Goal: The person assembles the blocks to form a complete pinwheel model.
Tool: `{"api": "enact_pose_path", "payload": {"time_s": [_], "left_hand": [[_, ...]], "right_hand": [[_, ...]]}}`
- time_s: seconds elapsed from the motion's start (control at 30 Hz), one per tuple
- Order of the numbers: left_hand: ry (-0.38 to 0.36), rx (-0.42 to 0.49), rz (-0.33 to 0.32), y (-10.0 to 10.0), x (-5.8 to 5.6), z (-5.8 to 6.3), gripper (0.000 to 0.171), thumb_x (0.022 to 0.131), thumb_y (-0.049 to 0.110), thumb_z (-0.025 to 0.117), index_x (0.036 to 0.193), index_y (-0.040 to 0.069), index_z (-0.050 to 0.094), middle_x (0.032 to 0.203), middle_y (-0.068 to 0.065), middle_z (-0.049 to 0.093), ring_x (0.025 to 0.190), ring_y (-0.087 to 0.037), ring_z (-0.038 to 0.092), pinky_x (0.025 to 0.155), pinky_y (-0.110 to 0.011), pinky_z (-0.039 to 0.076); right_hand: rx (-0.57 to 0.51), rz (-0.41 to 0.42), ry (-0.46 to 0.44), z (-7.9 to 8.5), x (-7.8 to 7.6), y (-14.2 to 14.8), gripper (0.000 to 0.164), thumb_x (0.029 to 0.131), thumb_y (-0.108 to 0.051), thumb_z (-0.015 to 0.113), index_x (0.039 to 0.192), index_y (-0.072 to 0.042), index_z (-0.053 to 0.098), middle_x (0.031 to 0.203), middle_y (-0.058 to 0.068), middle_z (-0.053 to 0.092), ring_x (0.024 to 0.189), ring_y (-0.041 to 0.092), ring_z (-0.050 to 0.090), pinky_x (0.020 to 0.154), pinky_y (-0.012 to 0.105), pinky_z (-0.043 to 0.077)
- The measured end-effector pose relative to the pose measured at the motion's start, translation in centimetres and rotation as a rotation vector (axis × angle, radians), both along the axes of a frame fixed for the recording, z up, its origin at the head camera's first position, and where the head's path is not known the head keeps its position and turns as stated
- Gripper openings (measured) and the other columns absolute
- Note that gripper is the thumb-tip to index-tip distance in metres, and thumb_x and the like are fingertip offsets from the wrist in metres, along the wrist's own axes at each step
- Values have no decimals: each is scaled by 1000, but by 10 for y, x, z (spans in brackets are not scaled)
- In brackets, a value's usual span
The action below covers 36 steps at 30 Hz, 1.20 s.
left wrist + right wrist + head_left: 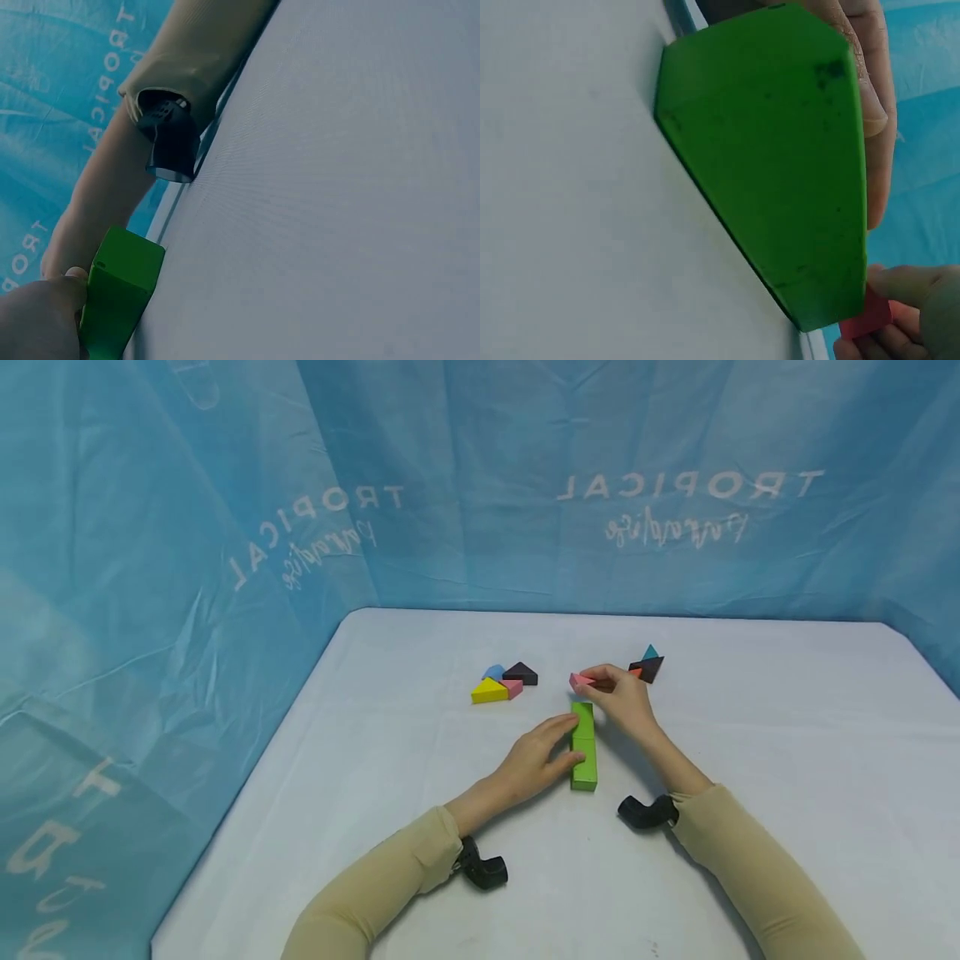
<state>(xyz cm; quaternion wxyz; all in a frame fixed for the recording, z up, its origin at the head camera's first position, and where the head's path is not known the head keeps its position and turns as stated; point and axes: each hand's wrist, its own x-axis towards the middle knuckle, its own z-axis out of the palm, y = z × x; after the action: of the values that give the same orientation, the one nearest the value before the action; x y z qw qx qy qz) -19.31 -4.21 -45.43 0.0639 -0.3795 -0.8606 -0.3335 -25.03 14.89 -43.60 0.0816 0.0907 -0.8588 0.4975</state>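
Over the white table [787,777] we've got the left hand [534,762] loosely spread, touching the green row [586,737], while the right hand [624,697] pinches a pink block [578,682] near its far end. Our right wrist view shows dark specks [831,71] the head view doesn't.

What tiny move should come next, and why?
Maybe the right hand should ease the small pink angular block to the far end of the long green rectangular row: it's pinched near that end, while the left hand touches the row's side.
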Motion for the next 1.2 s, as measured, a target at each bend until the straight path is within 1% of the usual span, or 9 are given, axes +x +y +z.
{"api": "enact_pose_path", "payload": {"time_s": [0.2, 0.37, 0.53, 0.67, 0.73, 0.9, 1.2], "left_hand": [[-1, 1, 2, -1, 0, 0, 56, 95, 27, 59, 139, -2, 42, 141, -13, 44, 132, -19, 38, 108, -26, 28], [-8, -6, 3, 0, 0, 1, 56, 95, 28, 58, 140, -2, 41, 142, -12, 43, 133, -18, 36, 108, -26, 28], [-11, -1, 0, -1, 0, 1, 56, 95, 28, 59, 140, -1, 41, 142, -12, 43, 133, -18, 36, 108, -26, 28], [-14, -5, 1, 0, 1, 1, 56, 95, 28, 59, 140, -1, 41, 142, -12, 43, 133, -19, 37, 108, -27, 28], [-16, -7, 4, 0, 1, 1, 56, 95, 28, 58, 140, -1, 41, 142, -12, 43, 133, -18, 37, 108, -27, 28], [-13, -12, 3, 0, 0, 2, 56, 96, 29, 57, 140, -1, 40, 143, -12, 42, 133, -18, 36, 108, -26, 28], [-28, -10, 0, 0, 1, 3, 57, 96, 29, 57, 141, -1, 40, 143, -12, 42, 133, -18, 36, 108, -27, 29]], "right_hand": [[21, 10, 8, -9, -3, -1, 28, 87, -18, 71, 108, 0, 65, 101, 16, 67, 93, 28, 64, 82, 42, 51], [17, 7, -6, -10, -4, -1, 27, 87, -17, 70, 108, 0, 65, 101, 16, 67, 94, 28, 63, 83, 43, 51], [9, 10, -46, -10, -4, 0, 32, 89, -25, 68, 111, -2, 65, 104, 15, 66, 97, 27, 62, 83, 42, 50], [-19, 10, -48, -11, -5, 1, 36, 93, -32, 62, 115, -4, 65, 102, 13, 68, 94, 25, 63, 81, 40, 49], [-35, 15, -41, -12, -5, 0, 34, 94, -31, 61, 115, -5, 66, 103, 12, 68, 94, 24, 63, 80, 38, 49], [-19, 15, -43, -12, -4, 1, 25, 93, -21, 63, 111, -6, 69, 108, 11, 67, 98, 24, 61, 80, 38, 50], [2, 6, -98, -9, 2, -1, 26, 93, -22, 62, 111, -5, 69, 111, 13, 65, 102, 27, 60, 87, 43, 49]]}}
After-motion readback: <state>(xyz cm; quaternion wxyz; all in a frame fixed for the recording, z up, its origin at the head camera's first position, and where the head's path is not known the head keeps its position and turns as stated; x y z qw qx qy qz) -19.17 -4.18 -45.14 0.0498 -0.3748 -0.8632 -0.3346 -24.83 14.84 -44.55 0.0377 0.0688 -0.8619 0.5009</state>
